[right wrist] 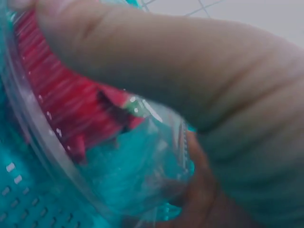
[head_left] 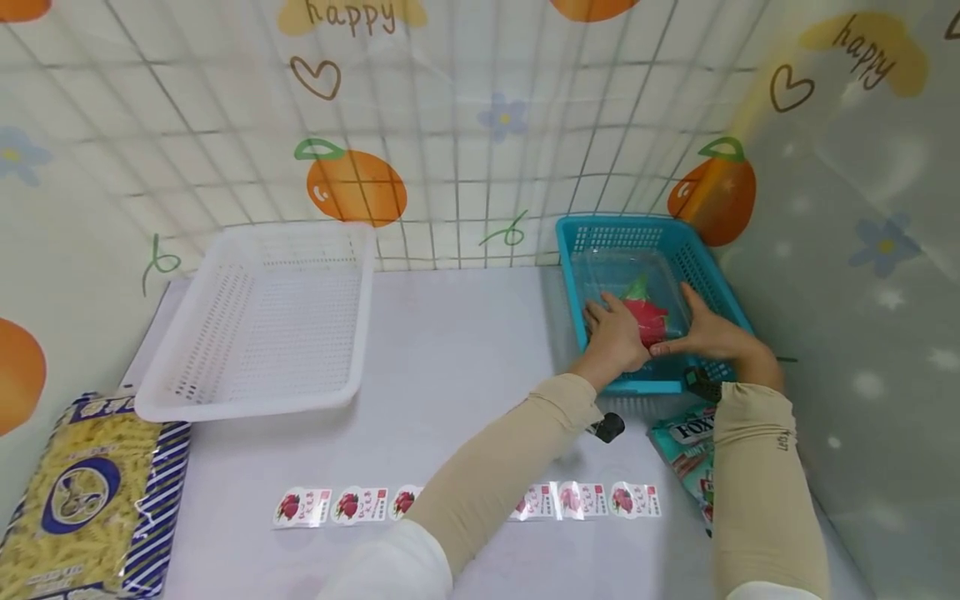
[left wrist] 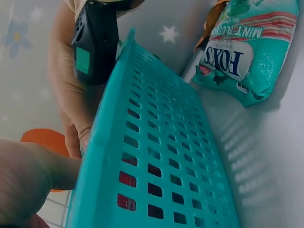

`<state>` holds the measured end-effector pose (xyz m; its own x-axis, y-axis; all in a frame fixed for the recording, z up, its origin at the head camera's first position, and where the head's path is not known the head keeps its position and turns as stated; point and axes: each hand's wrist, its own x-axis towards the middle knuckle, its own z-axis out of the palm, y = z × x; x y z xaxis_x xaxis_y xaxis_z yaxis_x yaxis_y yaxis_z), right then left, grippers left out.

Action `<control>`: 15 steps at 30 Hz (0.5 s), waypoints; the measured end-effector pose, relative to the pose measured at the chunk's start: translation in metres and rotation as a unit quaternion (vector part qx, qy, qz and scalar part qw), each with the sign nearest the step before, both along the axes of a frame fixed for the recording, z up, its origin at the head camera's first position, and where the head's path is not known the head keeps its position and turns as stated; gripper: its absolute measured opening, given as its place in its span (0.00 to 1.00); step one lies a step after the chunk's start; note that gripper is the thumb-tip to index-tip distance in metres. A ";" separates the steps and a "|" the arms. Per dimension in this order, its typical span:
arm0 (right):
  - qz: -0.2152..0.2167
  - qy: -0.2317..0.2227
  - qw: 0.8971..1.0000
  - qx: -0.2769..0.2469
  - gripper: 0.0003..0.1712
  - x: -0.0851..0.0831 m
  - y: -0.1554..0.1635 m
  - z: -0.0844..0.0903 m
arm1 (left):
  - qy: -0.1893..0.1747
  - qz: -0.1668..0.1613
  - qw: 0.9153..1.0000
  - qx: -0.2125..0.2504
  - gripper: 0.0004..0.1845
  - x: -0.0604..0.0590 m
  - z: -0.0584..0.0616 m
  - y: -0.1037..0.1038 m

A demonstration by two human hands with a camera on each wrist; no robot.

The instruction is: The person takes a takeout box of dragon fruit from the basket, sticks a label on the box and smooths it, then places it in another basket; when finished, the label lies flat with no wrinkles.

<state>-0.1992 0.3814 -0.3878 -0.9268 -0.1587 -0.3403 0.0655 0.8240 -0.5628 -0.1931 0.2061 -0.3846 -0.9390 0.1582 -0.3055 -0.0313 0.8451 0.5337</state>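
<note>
Inside the teal basket [head_left: 716, 275] at the surface's [head_left: 457, 350] right rear sits a clear plastic box [head_left: 626, 275] with a red dragon fruit [head_left: 647, 317]. Both hands clasp it: left hand [head_left: 617, 333] on its near-left, right hand [head_left: 708, 329] on its right. A mint candy bag [head_left: 686, 446] lies nearby.

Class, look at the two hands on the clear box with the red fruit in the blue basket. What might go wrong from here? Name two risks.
1. The clear box looks thin and smooth; the left hand and right hand grip only its near end, so it might slip or flex and tip the red fruit.
2. The blue basket sits against the wall, so lifting the box could catch its rim and drag it onto the mint bag.
</note>
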 end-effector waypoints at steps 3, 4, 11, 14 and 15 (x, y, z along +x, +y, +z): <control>0.001 -0.003 1.000 0.000 0.77 -0.001 0.001 -0.003 | -0.006 0.004 1.000 0.001 0.58 0.000 0.000 0.002; 0.001 -0.004 1.000 -0.001 0.77 -0.001 0.002 -0.004 | -0.008 0.004 1.000 0.004 0.57 0.000 0.000 0.003; 0.004 0.008 0.999 -0.043 0.74 -0.001 0.007 -0.012 | -0.015 0.016 1.000 0.008 0.55 -0.002 -0.001 0.007; -0.001 0.008 0.998 -0.063 0.73 -0.002 0.010 -0.017 | -0.018 0.027 0.999 0.011 0.56 -0.003 -0.002 0.008; -0.004 0.008 0.998 -0.068 0.73 -0.002 0.010 -0.018 | -0.019 0.030 0.999 0.012 0.56 -0.003 -0.002 0.008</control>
